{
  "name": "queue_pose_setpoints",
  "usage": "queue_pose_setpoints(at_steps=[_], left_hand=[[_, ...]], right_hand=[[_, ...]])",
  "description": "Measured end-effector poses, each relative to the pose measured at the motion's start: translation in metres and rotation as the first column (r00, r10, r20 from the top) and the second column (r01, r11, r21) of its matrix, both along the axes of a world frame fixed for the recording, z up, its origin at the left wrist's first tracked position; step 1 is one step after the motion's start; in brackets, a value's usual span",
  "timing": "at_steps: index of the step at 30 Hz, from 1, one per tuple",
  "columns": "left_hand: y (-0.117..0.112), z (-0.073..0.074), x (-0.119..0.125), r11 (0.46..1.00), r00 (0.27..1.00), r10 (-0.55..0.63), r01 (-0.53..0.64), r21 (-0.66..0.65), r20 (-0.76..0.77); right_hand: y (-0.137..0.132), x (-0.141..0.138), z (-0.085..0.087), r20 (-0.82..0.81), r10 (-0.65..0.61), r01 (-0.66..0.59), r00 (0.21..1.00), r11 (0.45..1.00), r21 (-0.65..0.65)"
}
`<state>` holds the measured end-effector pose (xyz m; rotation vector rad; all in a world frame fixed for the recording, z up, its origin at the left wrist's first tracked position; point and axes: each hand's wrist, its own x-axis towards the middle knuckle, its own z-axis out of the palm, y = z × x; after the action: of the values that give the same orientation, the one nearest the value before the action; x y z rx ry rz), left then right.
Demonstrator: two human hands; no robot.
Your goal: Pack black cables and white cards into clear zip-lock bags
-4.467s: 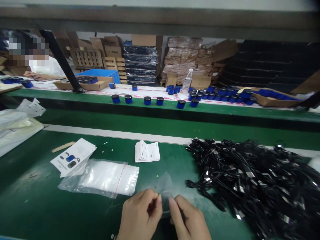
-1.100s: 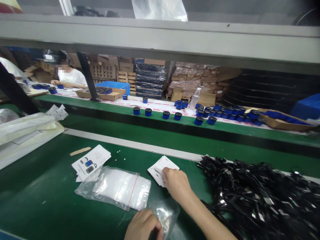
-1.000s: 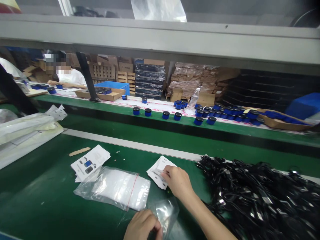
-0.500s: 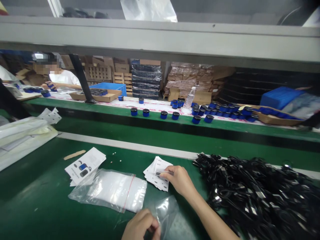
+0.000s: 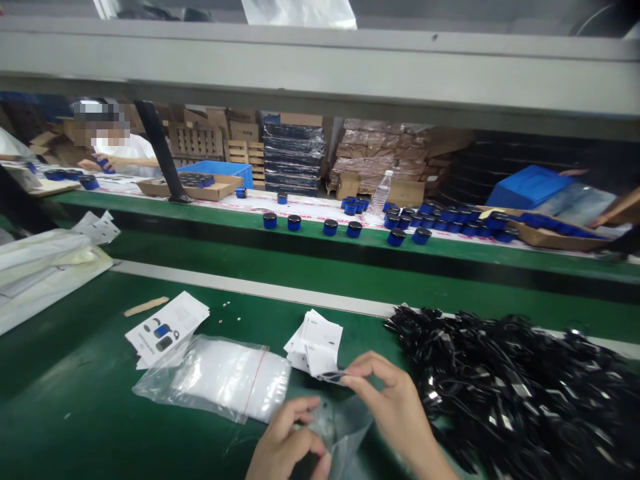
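My right hand [image 5: 397,407] pinches a thin printed leaflet [image 5: 331,377] by its edge, just at the near side of a stack of white leaflets [image 5: 320,337]. My left hand [image 5: 290,440] is closed on a small clear plastic bag [image 5: 345,427], which lies between both hands. Left of it, a larger zip bag [image 5: 225,377] packed with white contents rests flat. It partly covers another pile of leaflets [image 5: 173,327] with blue and black product pictures.
A heap of black cables [image 5: 520,393] fills the right side. A wooden stick [image 5: 146,307] lies at left. Blue jars with black lids [image 5: 397,237] line the raised ledge, beside a clear bottle [image 5: 381,193]. A co-worker [image 5: 123,150] sits beyond. A shelf beam [image 5: 320,73] crosses above.
My right hand has drawn a leaflet off the stack, toward me and slightly right. The left hand's fingers have lifted and spread a little at the small bag.
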<state>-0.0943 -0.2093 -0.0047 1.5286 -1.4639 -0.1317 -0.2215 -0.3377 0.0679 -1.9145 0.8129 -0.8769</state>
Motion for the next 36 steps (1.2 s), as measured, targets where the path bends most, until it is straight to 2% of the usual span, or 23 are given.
queue_pose_setpoints(at_steps=[2,5,8,11,13,15,17,19,20,23,25,30,32,36], left_hand=[[-0.002,-0.002,-0.004,1.0,1.0,0.007,-0.007,-0.015,-0.008],[-0.005,-0.004,-0.01,1.0,0.999,-0.017,0.017,-0.021,-0.027],[-0.006,-0.003,-0.013,0.999,0.999,-0.031,0.031,-0.007,-0.026],[-0.005,0.003,-0.012,1.0,1.0,-0.015,0.016,0.027,-0.025],[-0.004,0.007,-0.01,0.998,1.0,-0.016,0.017,0.053,-0.014],[-0.004,0.009,-0.007,0.995,1.0,-0.026,0.024,0.094,0.015],[-0.004,0.007,-0.006,0.99,0.998,-0.035,0.028,0.138,0.049],[-0.004,0.001,-0.005,0.987,0.997,-0.038,0.026,0.158,0.074],[-0.004,-0.003,-0.006,0.987,0.996,-0.037,0.024,0.157,0.081],[-0.002,-0.018,-0.006,0.989,0.995,-0.031,0.017,0.144,0.091],[0.0,-0.024,-0.005,0.988,0.996,-0.029,0.015,0.153,0.086],[0.003,-0.024,-0.001,0.979,0.998,-0.025,0.012,0.204,0.063],[0.003,-0.019,0.0,0.974,0.998,-0.022,0.008,0.228,0.061],[0.001,-0.01,0.002,0.959,0.999,-0.031,0.021,0.284,0.03]], right_hand=[[0.009,-0.003,-0.006,0.048,0.007,-0.01,0.999,0.998,0.063],[0.018,-0.004,-0.012,0.036,0.032,-0.035,0.999,0.993,0.109],[0.021,-0.006,-0.011,-0.061,0.092,-0.082,0.994,0.987,0.14],[0.015,-0.013,-0.003,-0.198,0.201,-0.176,0.959,0.975,0.139],[0.004,-0.016,0.005,-0.217,0.164,-0.161,0.962,0.986,0.034],[-0.009,-0.013,0.01,-0.196,0.016,-0.05,0.98,0.985,-0.168],[-0.021,-0.002,0.01,-0.226,-0.151,0.053,0.962,0.92,-0.389],[-0.028,0.015,0.003,-0.309,-0.245,0.051,0.919,0.851,-0.523],[-0.029,0.023,-0.002,-0.355,-0.253,0.02,0.9,0.838,-0.545],[-0.025,0.043,-0.014,-0.493,-0.19,-0.116,0.849,0.843,-0.525],[-0.019,0.046,-0.017,-0.579,-0.129,-0.214,0.805,0.847,-0.487],[-0.016,0.038,-0.01,-0.723,0.025,-0.409,0.69,0.838,-0.361],[-0.019,0.038,-0.008,-0.746,0.042,-0.411,0.664,0.854,-0.318],[-0.028,0.043,-0.009,-0.731,0.005,-0.293,0.682,0.918,-0.267]])
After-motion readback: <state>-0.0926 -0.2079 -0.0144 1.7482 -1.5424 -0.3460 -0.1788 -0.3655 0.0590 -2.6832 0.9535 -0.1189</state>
